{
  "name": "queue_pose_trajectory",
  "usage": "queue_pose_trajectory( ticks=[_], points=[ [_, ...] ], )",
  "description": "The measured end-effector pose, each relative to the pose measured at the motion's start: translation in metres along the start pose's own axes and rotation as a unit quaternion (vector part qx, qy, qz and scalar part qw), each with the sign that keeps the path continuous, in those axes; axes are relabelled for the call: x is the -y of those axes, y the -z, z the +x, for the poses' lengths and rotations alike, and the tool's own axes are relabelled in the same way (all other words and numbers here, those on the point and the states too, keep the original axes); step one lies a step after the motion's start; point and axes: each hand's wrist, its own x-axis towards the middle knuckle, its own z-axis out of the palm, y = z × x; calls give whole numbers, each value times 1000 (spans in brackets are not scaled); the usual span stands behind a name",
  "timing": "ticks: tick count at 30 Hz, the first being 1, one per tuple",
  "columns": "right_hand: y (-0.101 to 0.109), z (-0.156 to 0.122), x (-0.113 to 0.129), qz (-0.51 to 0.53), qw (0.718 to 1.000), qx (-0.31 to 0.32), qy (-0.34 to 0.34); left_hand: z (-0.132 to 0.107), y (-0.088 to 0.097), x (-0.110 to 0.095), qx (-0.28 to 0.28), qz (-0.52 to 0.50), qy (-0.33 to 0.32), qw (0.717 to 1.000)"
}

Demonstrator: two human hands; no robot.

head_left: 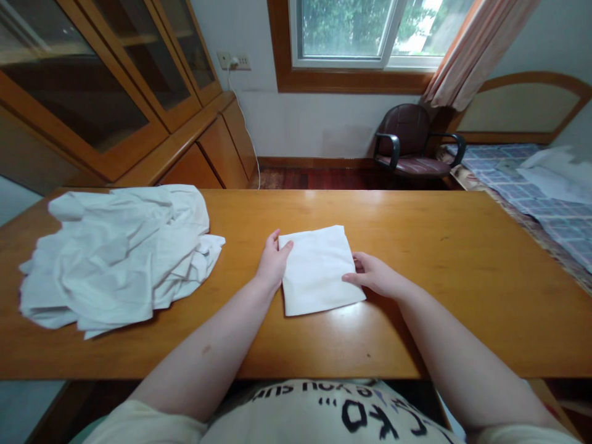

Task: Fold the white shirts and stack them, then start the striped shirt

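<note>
A white cloth (319, 271), folded into a neat near-square, lies in front of me at the middle of the wooden table. My left hand (274, 262) grips its left edge, thumb on top and fingers around the side. At the right edge, my right hand (372, 274) pinches the cloth between a thumb on top and fingers partly hidden beneath. To the left, a loose heap of crumpled white cloth (120, 259) rests apart from both hands.
The wooden table (453, 277) spans the view. Behind it on the left stands a glass-doored cabinet (152, 117). A dark office chair (409, 139) and a bed with a checked cover (522, 185) are beyond the table on the right, near the window (346, 31).
</note>
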Motion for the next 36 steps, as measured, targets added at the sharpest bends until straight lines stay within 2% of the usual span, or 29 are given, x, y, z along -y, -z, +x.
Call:
queue_pose_trajectory(
  ticks=[4, 8, 10, 13, 15, 17, 19, 20, 22, 25, 29, 33, 36],
  points=[
    [0, 2, -1, 36, 999, 0, -27, 2, 2, 1, 5, 10, -31, 999],
    [3, 0, 1, 71, 994, 45, -77, 5, 3, 5, 7, 22, -35, 999],
    [3, -1, 3, 59, 992, 42, -102, 7, 4, 8, 4, 29, -34, 999],
    [1, -2, 3, 45, 994, 25, -101, 4, 6, 7, -16, 82, -55, 995],
    [0, -1, 3, 43, 995, 24, -85, -2, 6, -1, -44, 153, -108, 981],
    [0, -1, 4, 40, 997, 38, -59, -10, 5, -13, -46, 216, -186, 957],
    [2, -2, 5, 26, 996, 71, -37, -17, 2, -25, 2, 252, -240, 937],
    [3, -3, 5, 13, 996, 87, -33, -18, 0, -30, 35, 261, -245, 933],
    [4, -3, 4, -25, 994, 102, -31, -17, -4, -36, 77, 269, -220, 935],
    [1, -2, 0, -92, 993, 70, -11, -7, -11, -35, 90, 289, -169, 938],
    [-8, 1, -3, -145, 989, 28, 23, 5, -30, -33, 135, 352, -156, 913],
    [-13, 1, -1, -156, 987, 24, 28, 12, -53, -36, 123, 414, -151, 889],
    [-17, -1, 0, -134, 991, 20, 11, 18, -63, -34, 124, 416, -151, 888]
  ],
)
